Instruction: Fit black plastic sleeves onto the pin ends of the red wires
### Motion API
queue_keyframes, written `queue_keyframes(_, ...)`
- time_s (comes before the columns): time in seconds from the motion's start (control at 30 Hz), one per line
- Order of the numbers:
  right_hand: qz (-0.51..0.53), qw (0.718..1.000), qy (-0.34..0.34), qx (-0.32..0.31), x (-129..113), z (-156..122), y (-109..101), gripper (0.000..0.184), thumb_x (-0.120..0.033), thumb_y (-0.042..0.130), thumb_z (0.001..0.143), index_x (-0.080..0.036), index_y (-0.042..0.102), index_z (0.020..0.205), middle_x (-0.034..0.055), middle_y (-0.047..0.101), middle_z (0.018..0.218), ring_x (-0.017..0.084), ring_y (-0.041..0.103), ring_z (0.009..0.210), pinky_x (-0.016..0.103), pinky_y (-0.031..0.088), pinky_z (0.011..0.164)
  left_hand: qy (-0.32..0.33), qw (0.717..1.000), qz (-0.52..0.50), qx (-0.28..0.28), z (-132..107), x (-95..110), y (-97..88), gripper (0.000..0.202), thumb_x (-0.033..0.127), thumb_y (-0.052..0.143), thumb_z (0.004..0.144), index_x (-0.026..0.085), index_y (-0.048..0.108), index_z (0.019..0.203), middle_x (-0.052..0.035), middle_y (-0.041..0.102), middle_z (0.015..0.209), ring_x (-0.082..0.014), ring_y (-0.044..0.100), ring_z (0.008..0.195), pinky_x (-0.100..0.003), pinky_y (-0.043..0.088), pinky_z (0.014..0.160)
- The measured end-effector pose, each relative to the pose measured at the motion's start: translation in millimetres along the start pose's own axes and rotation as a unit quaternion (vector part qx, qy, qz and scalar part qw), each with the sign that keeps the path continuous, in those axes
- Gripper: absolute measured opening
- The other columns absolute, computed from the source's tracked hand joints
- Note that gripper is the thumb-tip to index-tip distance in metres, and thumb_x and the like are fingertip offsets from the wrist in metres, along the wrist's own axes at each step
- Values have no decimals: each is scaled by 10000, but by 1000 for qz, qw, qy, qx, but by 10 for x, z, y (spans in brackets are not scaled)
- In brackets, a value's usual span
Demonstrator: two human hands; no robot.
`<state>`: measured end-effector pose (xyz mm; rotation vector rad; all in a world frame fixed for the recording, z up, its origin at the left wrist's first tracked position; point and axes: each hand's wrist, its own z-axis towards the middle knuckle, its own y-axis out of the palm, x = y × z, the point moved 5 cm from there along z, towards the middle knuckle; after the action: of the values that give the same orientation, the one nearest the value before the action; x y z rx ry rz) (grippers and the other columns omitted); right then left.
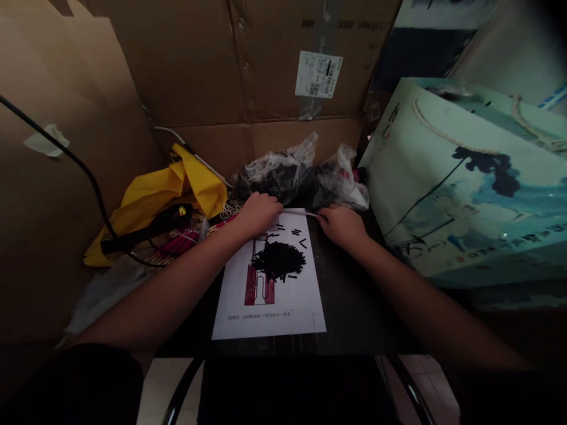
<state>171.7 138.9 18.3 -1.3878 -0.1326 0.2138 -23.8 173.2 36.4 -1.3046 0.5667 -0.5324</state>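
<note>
Between my two hands runs a thin white cord-like strip (301, 212), level with the top edge of a printed paper sheet (270, 326). My left hand (260, 212) is closed at the strip's left end, its fingertips hidden under the knuckles. At the other end, my right hand (342, 224) pinches the strip between thumb and fingers. On the sheet, just below my hands, lies a heap of short black tube-like pieces (280, 260). Several loose pieces (296, 231) are scattered around it. The print shows a dark red part and a line of code.
Clear plastic bags with dark contents (277, 171) stand behind my hands. To the left are a yellow bag (155, 186), dark red wires (181, 242) and a black cable (88, 171). Cardboard (195, 65) walls the back; a pale green paper bag (425, 195) stands right.
</note>
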Motion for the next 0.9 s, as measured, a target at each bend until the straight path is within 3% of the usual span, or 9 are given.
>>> queue_keyframes(0.13, 35, 998, -55, 12, -184, -154, -122, 439, -408, 323, 989, -169, 666, 1121, 134, 638, 1011, 260, 597, 949, 359, 458, 794, -39, 998, -57, 7, -357, 155, -116, 391, 373, 328, 988, 166, 598, 1181, -93, 658, 1106, -220, 608, 1029, -355, 459, 877)
queue_keyframes(0.27, 91, 981, -172, -14, -404, -349, -159, 458, -499, 361, 975, -231, 590, 1269, 97, 610, 1198, 221, 573, 1095, 343, 442, 974, -35, 971, -235, -14, -768, 399, -51, 582, 540, 335, 968, 174, 435, 1409, -126, 468, 1448, -253, 432, 1343, -412, 355, 1119)
queue_keyframes(0.33, 134, 962, -235, -22, -491, -449, -133, 665, -630, 455, 895, -206, 461, 1407, 140, 476, 1419, 281, 460, 1297, 415, 382, 1084, -20, 968, -246, -31, -913, 490, 31, 736, 619, 423, 910, 182, 320, 1494, -134, 311, 1558, -294, 271, 1450, -475, 242, 1191)
queue_keyframes(0.4, 164, 948, -269, -32, -559, -530, -68, 962, -746, 516, 787, -168, 270, 1515, 176, 226, 1583, 345, 240, 1454, 495, 282, 1161, -13, 967, -251, -31, -994, 534, 103, 897, 682, 497, 841, 170, 237, 1530, -149, 194, 1600, -323, 160, 1486, -519, 140, 1218)
queue_keyframes(0.47, 176, 946, -268, -53, -629, -586, 31, 1140, -814, 512, 724, -140, 112, 1551, 179, 24, 1625, 374, 61, 1498, 530, 216, 1188, -21, 963, -269, -18, -1012, 542, 155, 867, 663, 459, 873, 166, 207, 1538, -140, 164, 1609, -300, 124, 1498, -509, 101, 1231)
queue_keyframes(0.57, 183, 953, -233, -64, -760, -618, 156, 1255, -866, 491, 674, -118, -4, 1552, 170, -106, 1617, 397, -81, 1490, 566, 126, 1205, -84, 942, -323, 26, -958, 512, 192, 645, 541, 257, 986, 183, 244, 1523, -105, 236, 1595, -225, 171, 1493, -459, 146, 1236)
queue_keyframes(0.63, 189, 958, -208, -57, -854, -604, 206, 1268, -866, 504, 665, -128, -25, 1551, 158, -133, 1614, 404, -118, 1481, 584, 82, 1206, -133, 922, -357, 64, -895, 500, 191, 597, 501, 179, 1005, 189, 287, 1502, -98, 307, 1567, -204, 242, 1470, -441, 196, 1227)
queue_keyframes(0.7, 198, 961, -188, -48, -928, -564, 237, 1264, -833, 540, 673, -132, -40, 1549, 156, -135, 1614, 397, -111, 1484, 582, 70, 1209, -135, 916, -367, 88, -811, 543, 169, 586, 499, 192, 1004, 186, 325, 1481, -102, 344, 1546, -207, 276, 1456, -439, 208, 1223)
queue_keyframes(0.9, 235, 954, -185, -18, -1006, -425, 269, 1230, -660, 642, 712, -129, -97, 1540, 156, -134, 1616, 357, -135, 1491, 562, 135, 1212, -178, 873, -430, 143, -626, 564, 161, 552, 496, 182, 1009, 216, 369, 1446, -73, 416, 1500, -160, 357, 1411, -365, 252, 1212)
